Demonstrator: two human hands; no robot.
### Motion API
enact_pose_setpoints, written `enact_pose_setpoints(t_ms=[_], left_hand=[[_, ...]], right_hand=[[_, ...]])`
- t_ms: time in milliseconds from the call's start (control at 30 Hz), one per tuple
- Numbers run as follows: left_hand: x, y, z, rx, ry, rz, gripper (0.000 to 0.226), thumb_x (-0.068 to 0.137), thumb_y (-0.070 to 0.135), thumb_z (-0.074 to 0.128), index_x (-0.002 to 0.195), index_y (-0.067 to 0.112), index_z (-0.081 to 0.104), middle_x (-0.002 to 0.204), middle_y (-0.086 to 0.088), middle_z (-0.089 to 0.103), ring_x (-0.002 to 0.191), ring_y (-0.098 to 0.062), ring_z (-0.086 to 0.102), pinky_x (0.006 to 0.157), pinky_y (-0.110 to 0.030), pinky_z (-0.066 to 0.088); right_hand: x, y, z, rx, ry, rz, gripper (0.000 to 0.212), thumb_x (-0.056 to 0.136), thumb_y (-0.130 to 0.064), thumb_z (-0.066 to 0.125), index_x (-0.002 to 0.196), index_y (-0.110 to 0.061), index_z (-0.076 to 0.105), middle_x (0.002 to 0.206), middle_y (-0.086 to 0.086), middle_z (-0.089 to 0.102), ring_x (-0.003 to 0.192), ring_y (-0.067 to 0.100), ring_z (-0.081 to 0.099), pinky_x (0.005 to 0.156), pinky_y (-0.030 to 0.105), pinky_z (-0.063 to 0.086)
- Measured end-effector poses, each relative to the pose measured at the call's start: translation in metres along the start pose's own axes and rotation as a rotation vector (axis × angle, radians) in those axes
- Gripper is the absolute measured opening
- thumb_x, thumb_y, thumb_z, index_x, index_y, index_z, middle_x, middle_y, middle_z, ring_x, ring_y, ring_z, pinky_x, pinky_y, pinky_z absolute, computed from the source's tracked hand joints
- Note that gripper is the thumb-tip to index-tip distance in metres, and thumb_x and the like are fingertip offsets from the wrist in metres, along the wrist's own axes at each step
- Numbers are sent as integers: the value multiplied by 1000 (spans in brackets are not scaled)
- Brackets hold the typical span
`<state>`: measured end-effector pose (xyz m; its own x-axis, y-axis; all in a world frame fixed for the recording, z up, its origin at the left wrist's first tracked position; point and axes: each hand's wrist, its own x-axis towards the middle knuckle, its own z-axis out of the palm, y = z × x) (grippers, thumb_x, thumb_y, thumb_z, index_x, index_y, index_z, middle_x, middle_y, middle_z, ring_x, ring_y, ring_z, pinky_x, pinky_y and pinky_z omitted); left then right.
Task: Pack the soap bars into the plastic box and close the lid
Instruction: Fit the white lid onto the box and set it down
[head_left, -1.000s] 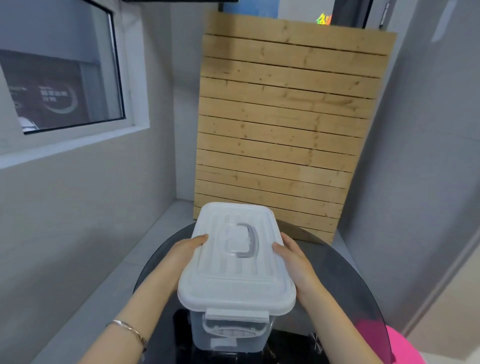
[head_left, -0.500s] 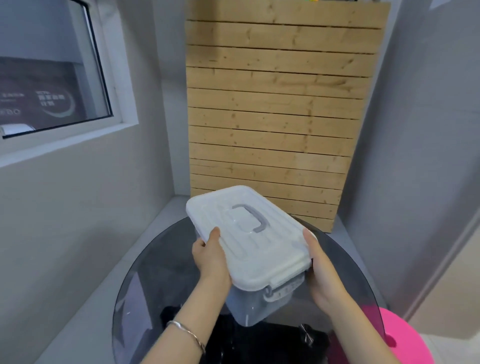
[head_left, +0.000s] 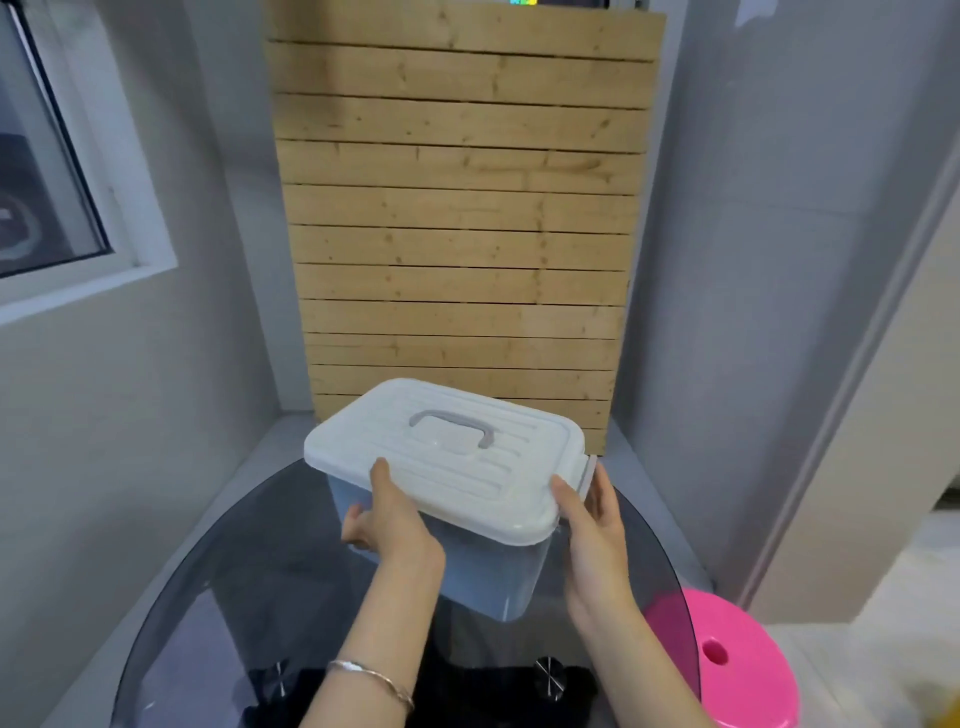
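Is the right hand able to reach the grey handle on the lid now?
Probably yes. The handle lies bare on the lid, but the right hand is holding the box, so it must let go first.

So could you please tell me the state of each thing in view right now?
plastic box: held by both hands, tilted.
lid: on the box.
handle: folded flat.
left hand: gripping the box's near side.
right hand: on the box's right end.
glass table: under the box.

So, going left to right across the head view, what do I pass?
Window → left hand → white-lidded clear plastic box → right hand → pink round plastic stool.
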<state>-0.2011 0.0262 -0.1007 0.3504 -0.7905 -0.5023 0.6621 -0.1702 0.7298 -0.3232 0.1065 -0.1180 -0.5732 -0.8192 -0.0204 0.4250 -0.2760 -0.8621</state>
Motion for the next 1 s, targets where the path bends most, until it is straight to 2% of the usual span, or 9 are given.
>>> enact_pose_setpoints(t_ms=[200,300,433,500,567,633,767,900,1000], left_hand=[[65,53,-14,263,-247,5,58,66,43,69,118,18,58,119,-1,63,101,-21,59,93,-36,45],[77,65,-11,359,-325,-22,37,82,33,62,114,17,55,99,-5,61,78,-20,54,79,-33,43],[93,73,-10,484,-461,-27,49,83,36,59,127,16,53,102,-3,61,80,-19,53,66,-32,41],[99,72,-13,505,-491,-6,51,84,37,56,131,18,52,105,-1,61,83,-18,54,65,-31,41],[102,71,-15,525,-506,25,51,85,38,53,132,18,50,106,-1,61,85,-19,54,67,-31,41],[103,71,-15,536,-527,42,51,87,38,52,134,17,48,110,-2,59,86,-18,53,68,-31,41],[100,69,-19,528,-547,74,47,89,38,47,131,16,49,111,-4,59,83,-16,53,68,-30,41],[90,64,-30,508,-508,99,40,89,42,45,120,17,54,105,-3,63,82,-15,54,65,-31,41],[69,55,-42,436,-432,87,32,89,42,47,110,20,56,94,1,64,80,-15,58,61,-30,42]], right_hand=[[-4,2,12,-324,-39,-95,77,86,-6,61,148,-28,21,145,-8,44,127,11,49,104,30,42],[-2,1,15,-413,-31,-101,77,89,-5,54,150,-26,13,151,-6,35,135,14,40,113,39,34],[-1,3,16,-529,-38,-137,73,89,-8,48,151,-23,11,157,-5,23,144,17,25,118,41,23],[-1,6,19,-687,-73,-229,67,92,-4,39,151,-21,13,160,-11,3,147,7,1,120,23,6],[2,9,20,-787,-75,-319,63,92,5,33,149,-17,18,156,-16,-1,144,-2,-7,107,-1,-3],[3,10,19,-806,-73,-367,65,92,5,34,149,-18,16,156,-16,0,145,-1,-6,107,-1,-3],[10,10,11,-790,-144,-380,49,98,-9,41,145,-21,33,158,-15,4,145,-1,-5,118,23,4],[22,-3,6,-831,-257,-392,41,99,-12,38,138,-26,42,158,-11,8,143,-4,-2,111,15,4],[39,-20,2,-900,-368,-286,40,100,-23,36,140,-30,39,158,-15,7,143,-4,1,112,17,5]])
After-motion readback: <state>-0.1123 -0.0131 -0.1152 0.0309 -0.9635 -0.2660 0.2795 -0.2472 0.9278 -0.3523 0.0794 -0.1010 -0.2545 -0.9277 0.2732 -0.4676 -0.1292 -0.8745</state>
